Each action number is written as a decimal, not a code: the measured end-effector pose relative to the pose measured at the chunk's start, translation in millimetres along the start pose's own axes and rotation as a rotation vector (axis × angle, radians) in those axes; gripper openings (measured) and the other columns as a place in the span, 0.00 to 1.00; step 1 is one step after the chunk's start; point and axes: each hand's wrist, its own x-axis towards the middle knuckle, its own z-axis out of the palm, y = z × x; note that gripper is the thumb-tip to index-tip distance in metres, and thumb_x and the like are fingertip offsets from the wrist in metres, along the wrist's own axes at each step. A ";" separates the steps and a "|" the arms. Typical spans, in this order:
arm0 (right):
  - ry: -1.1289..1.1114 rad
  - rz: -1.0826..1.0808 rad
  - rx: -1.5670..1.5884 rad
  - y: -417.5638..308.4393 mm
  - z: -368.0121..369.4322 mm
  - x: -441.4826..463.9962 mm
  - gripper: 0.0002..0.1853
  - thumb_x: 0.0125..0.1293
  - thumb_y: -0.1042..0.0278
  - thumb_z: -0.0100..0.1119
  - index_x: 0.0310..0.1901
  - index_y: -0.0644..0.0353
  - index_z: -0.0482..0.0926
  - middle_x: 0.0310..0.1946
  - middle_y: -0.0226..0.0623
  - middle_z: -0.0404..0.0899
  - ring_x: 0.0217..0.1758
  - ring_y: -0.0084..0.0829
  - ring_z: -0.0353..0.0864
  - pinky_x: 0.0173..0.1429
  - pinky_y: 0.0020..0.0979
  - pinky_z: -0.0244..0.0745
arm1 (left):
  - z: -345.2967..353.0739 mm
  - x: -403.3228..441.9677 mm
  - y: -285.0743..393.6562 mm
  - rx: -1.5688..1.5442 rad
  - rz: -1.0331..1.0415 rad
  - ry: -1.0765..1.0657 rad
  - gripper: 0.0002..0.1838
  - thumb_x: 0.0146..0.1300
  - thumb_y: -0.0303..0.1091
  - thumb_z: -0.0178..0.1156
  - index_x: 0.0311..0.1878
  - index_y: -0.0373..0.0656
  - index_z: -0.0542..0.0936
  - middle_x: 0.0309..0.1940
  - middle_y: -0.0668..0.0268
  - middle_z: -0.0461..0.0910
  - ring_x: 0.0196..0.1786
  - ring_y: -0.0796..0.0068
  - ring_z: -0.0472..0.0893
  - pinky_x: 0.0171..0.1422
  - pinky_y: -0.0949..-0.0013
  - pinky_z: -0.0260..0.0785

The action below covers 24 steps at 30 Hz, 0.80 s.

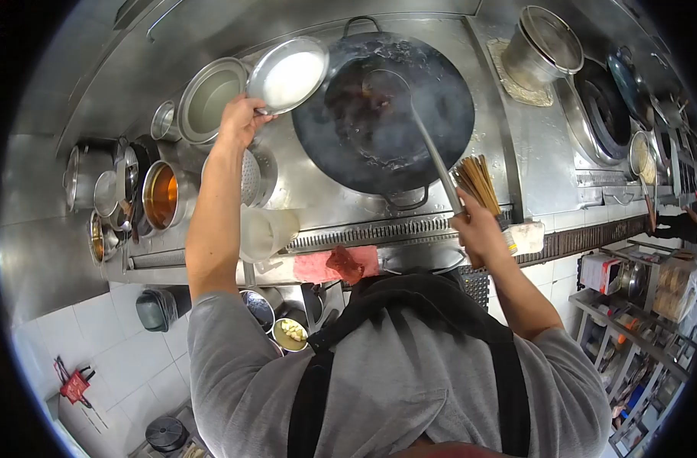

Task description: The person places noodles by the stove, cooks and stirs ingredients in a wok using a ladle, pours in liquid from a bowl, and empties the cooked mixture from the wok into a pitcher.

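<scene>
left hand (245,118) grips metal bowl (289,75) at rim, likely light, easily spilled | right hand (482,230) grips ladle (432,149), likely stiff, best held near handle's end

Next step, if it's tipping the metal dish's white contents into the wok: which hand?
Left, I'd say: the left hand grips the metal dish, white contents inside, by the wok's edge. The right hand holds the ladle.
</scene>
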 end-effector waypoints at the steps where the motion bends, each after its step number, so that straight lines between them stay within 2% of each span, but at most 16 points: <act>1: -0.078 0.190 0.227 -16.9 -9.1 0.4 0.33 0.61 0.72 0.61 0.69 0.63 0.65 0.32 0.46 0.81 0.26 0.36 0.81 0.31 0.35 0.76 | -17.1 -2.2 -3.3 0.003 0.016 0.009 0.25 0.59 0.19 0.53 0.60 0.21 0.62 0.40 0.50 0.76 0.32 0.62 0.81 0.32 0.69 0.82; 2: -0.077 0.108 0.315 12.5 -10.8 16.8 0.30 0.62 0.72 0.60 0.67 0.63 0.68 0.32 0.39 0.80 0.24 0.27 0.78 0.27 0.29 0.72 | -34.0 -6.2 -7.7 -0.015 0.042 0.023 0.30 0.59 0.18 0.53 0.64 0.21 0.57 0.41 0.50 0.76 0.34 0.64 0.81 0.32 0.69 0.83; 3: -0.112 0.179 0.422 -4.4 -11.4 18.6 0.30 0.62 0.72 0.60 0.67 0.65 0.68 0.30 0.40 0.80 0.24 0.29 0.79 0.29 0.31 0.74 | -52.8 -9.0 -14.2 -0.019 0.045 0.028 0.30 0.59 0.18 0.53 0.64 0.21 0.57 0.41 0.50 0.76 0.34 0.64 0.81 0.32 0.69 0.83; 5: 0.072 0.046 -0.037 -21.7 6.7 16.0 0.32 0.62 0.72 0.60 0.69 0.66 0.63 0.28 0.40 0.79 0.24 0.29 0.79 0.30 0.32 0.75 | -90.3 -14.8 -32.4 0.044 0.036 0.146 0.30 0.58 0.18 0.53 0.65 0.22 0.58 0.43 0.50 0.76 0.36 0.65 0.80 0.33 0.68 0.83; 6: 0.161 -0.128 -0.263 -3.3 20.9 17.1 0.33 0.62 0.72 0.60 0.69 0.66 0.62 0.28 0.40 0.78 0.24 0.29 0.79 0.31 0.32 0.75 | -105.0 -22.4 -39.9 0.036 0.039 0.153 0.30 0.58 0.18 0.53 0.65 0.22 0.58 0.43 0.50 0.76 0.36 0.65 0.80 0.33 0.68 0.83; 7: 0.248 -0.303 -0.488 19.0 36.9 15.5 0.34 0.62 0.72 0.60 0.70 0.66 0.61 0.27 0.40 0.77 0.24 0.29 0.79 0.32 0.32 0.76 | -119.0 -31.7 -48.3 0.047 0.030 0.191 0.24 0.58 0.18 0.53 0.59 0.24 0.64 0.43 0.52 0.76 0.35 0.67 0.80 0.32 0.69 0.83; 9: 0.261 -0.367 -0.505 7.3 43.0 3.2 0.33 0.62 0.71 0.60 0.69 0.66 0.63 0.29 0.39 0.77 0.23 0.28 0.78 0.28 0.32 0.75 | -148.6 -43.7 -69.5 0.048 0.015 0.238 0.18 0.58 0.19 0.53 0.53 0.26 0.70 0.42 0.54 0.77 0.34 0.68 0.80 0.31 0.70 0.82; 11: 0.060 0.038 0.128 -18.8 32.6 -0.9 0.32 0.62 0.72 0.60 0.69 0.66 0.64 0.29 0.36 0.77 0.20 0.25 0.76 0.23 0.31 0.71 | -181.9 -52.0 -98.1 0.058 -0.015 0.302 0.23 0.57 0.18 0.53 0.58 0.25 0.66 0.46 0.51 0.76 0.36 0.64 0.80 0.31 0.68 0.82; 12: 0.030 0.198 0.427 -19.9 30.4 2.8 0.32 0.62 0.72 0.60 0.68 0.65 0.65 0.29 0.33 0.76 0.18 0.23 0.74 0.19 0.30 0.68 | -194.8 -55.0 -114.8 0.110 -0.007 0.389 0.20 0.56 0.18 0.53 0.54 0.26 0.68 0.47 0.50 0.77 0.37 0.63 0.81 0.29 0.68 0.82; 13: -0.021 0.211 0.452 -40.6 23.9 6.3 0.31 0.62 0.72 0.59 0.68 0.65 0.66 0.27 0.31 0.74 0.18 0.22 0.72 0.20 0.26 0.68 | -206.2 -59.7 -128.3 0.107 -0.013 0.392 0.20 0.56 0.18 0.53 0.54 0.26 0.68 0.47 0.50 0.77 0.37 0.63 0.81 0.29 0.68 0.82; 15: 0.106 0.057 0.150 -15.7 38.4 22.6 0.32 0.62 0.72 0.60 0.68 0.65 0.65 0.27 0.37 0.77 0.21 0.30 0.76 0.27 0.31 0.73 | -223.3 -63.9 -155.1 0.182 -0.018 0.459 0.23 0.56 0.18 0.53 0.57 0.26 0.67 0.49 0.48 0.77 0.40 0.60 0.83 0.29 0.67 0.81; 17: 0.315 -0.127 -0.406 -16.7 69.2 11.8 0.33 0.61 0.72 0.60 0.68 0.67 0.63 0.28 0.46 0.79 0.25 0.40 0.79 0.36 0.38 0.76 | -245.6 -57.2 -196.3 0.147 -0.029 0.505 0.25 0.55 0.17 0.53 0.58 0.27 0.66 0.49 0.47 0.76 0.42 0.59 0.83 0.29 0.66 0.82; 18: 0.248 -0.063 -0.395 -32.1 77.6 0.1 0.34 0.60 0.73 0.60 0.68 0.67 0.64 0.29 0.53 0.78 0.29 0.49 0.79 0.43 0.43 0.75 | -257.6 -54.3 -216.2 0.144 -0.041 0.515 0.25 0.54 0.17 0.53 0.59 0.27 0.66 0.50 0.47 0.76 0.42 0.58 0.83 0.29 0.66 0.82; 21: 0.101 0.211 0.166 -65.3 69.7 -11.7 0.31 0.62 0.74 0.59 0.68 0.66 0.65 0.24 0.35 0.77 0.19 0.26 0.74 0.23 0.28 0.70 | -267.9 -50.9 -246.0 0.092 -0.088 0.536 0.29 0.54 0.17 0.55 0.62 0.27 0.64 0.52 0.45 0.75 0.42 0.57 0.84 0.31 0.65 0.84; 23: 0.065 0.171 0.408 -54.7 51.2 5.9 0.31 0.63 0.74 0.59 0.69 0.65 0.65 0.24 0.31 0.76 0.17 0.24 0.71 0.19 0.24 0.65 | -267.3 -47.9 -258.4 -0.018 -0.136 0.592 0.33 0.53 0.17 0.55 0.66 0.27 0.61 0.53 0.44 0.74 0.42 0.56 0.84 0.33 0.64 0.85; 24: 0.082 0.159 0.370 -46.1 53.0 11.4 0.32 0.62 0.74 0.60 0.69 0.65 0.65 0.25 0.34 0.77 0.19 0.25 0.74 0.21 0.26 0.68 | -270.7 -42.3 -268.9 -0.023 -0.136 0.579 0.33 0.53 0.17 0.55 0.66 0.27 0.61 0.53 0.44 0.74 0.42 0.56 0.84 0.33 0.64 0.85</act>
